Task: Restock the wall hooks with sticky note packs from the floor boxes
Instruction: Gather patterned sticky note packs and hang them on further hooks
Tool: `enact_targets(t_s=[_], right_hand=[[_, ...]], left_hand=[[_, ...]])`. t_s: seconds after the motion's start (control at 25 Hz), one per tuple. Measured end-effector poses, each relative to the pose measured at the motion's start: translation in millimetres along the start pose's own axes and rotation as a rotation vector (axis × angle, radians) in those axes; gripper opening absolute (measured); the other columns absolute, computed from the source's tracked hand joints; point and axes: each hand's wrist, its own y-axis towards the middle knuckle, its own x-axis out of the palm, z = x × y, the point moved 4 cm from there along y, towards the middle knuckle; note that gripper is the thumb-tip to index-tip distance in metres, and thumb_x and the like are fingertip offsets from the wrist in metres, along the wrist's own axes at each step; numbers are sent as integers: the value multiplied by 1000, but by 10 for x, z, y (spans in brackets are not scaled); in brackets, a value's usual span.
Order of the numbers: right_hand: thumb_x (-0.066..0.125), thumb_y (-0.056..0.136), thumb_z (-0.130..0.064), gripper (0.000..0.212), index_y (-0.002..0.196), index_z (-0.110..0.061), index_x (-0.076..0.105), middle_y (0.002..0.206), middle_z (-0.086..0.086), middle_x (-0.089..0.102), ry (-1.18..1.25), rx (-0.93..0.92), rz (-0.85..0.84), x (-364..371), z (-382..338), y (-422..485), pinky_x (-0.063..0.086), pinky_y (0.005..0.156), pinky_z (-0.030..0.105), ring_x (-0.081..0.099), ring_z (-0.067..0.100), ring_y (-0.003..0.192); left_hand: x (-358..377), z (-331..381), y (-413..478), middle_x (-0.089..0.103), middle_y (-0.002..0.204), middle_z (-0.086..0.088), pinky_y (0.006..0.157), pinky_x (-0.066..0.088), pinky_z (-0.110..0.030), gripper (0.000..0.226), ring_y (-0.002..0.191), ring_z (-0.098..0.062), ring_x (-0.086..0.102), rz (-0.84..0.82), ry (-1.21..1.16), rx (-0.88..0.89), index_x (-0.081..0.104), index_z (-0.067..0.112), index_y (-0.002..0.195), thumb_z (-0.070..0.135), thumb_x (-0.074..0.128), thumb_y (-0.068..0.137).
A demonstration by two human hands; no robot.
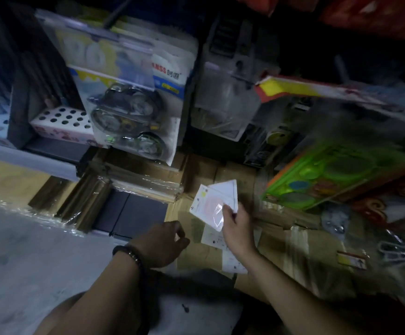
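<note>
The left hand [162,243] hovers low with fingers loosely curled, seemingly holding nothing in this dim view, while the right hand [237,228] pinches two fanned sticky note packs [211,201] by their lower right corner, just above the taped floor box [281,250]. Their long axis runs diagonally, free ends pointing up-left toward the hanging goods [129,93]. I judge the packs are fetched but not yet hung on any hook.

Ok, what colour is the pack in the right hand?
The pack is white with a pale pink centre; head view.
</note>
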Motion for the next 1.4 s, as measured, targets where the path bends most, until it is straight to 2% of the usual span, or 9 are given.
enact_targets(t_s=[0.12, 0.28, 0.44, 0.56, 0.64, 0.76, 0.84, 1.08, 1.4], right_hand=[[64, 105, -33, 15, 116, -26, 71, 113, -8, 79, 255, 151, 44, -179, 61, -375, 63, 94, 55, 76, 13, 106], [68, 104, -16, 25, 128, -21, 69, 119, 2, 80, 526, 220, 56, -421, 4, -852, 63, 94, 56, 77, 26, 110], [65, 103, -6, 27, 128, -17, 69, 114, 9, 80, 630, 233, -34, -628, -211, -1242, 64, 88, 53, 77, 34, 104], [67, 101, -8, 24, 118, -23, 75, 108, 8, 80, 545, 168, -71, -761, -314, -1411, 60, 79, 47, 76, 32, 100], [74, 96, -20, 20, 113, -29, 77, 106, 5, 80, 461, 83, -43, -896, -355, -1496, 60, 78, 42, 75, 28, 99], [83, 77, -39, 54, 129, -38, 66, 115, -4, 76, 349, -18, 44, -1150, -414, -1555, 61, 82, 34, 74, 14, 101], [84, 76, -42, 63, 135, -46, 60, 125, -12, 72, 265, -79, 31, -1306, -507, -1623, 62, 88, 37, 71, 11, 110], [81, 88, -18, 37, 118, -36, 69, 113, -14, 78, 201, -202, -2, -1687, -969, -1913, 65, 84, 39, 76, 9, 102], [75, 98, -11, 25, 117, -25, 67, 100, -2, 81, 243, -382, 46, -2655, -2299, -1969, 65, 82, 39, 79, 13, 90]], left_hand=[[67, 113, -69, 64, 142, -6, 89, 52, -34, 54, 109, -17, 64, 45, -55, -33, 48, 20, 150, 53, 52, 107], [303, 405, -288, 67, 124, -8, 79, 63, -40, 54, 96, -27, 75, -1, -550, -110, 51, 19, 134, 64, 52, 103], [500, 727, -478, 78, 119, -14, 98, 61, -57, 28, 104, -37, 78, 82, -992, 24, 63, 14, 132, 31, 56, 110], [516, 866, -594, 75, 130, -19, 105, 56, -60, 33, 120, -42, 72, 88, -1237, 182, 61, 6, 141, 8, 51, 110], [538, 899, -662, 74, 132, -19, 100, 59, -57, 34, 119, -41, 72, 113, -1267, 236, 60, 8, 142, 5, 52, 108], [629, 946, -812, 75, 129, -20, 83, 64, -50, 32, 107, -37, 77, 204, -1238, 230, 64, 15, 136, 6, 60, 105], [748, 1049, -988, 76, 127, -18, 83, 64, -53, 33, 108, -39, 77, 233, -1247, 228, 66, 17, 134, 7, 65, 103], [644, 1511, -1532, 79, 121, -14, 86, 63, -62, 42, 108, -39, 78, 358, -1164, 359, 65, 18, 135, 4, 73, 96], [-136, 2548, -2241, 73, 135, -15, 93, 60, -54, 36, 120, -40, 72, 263, -1021, 659, 65, 18, 140, 12, 61, 105]])
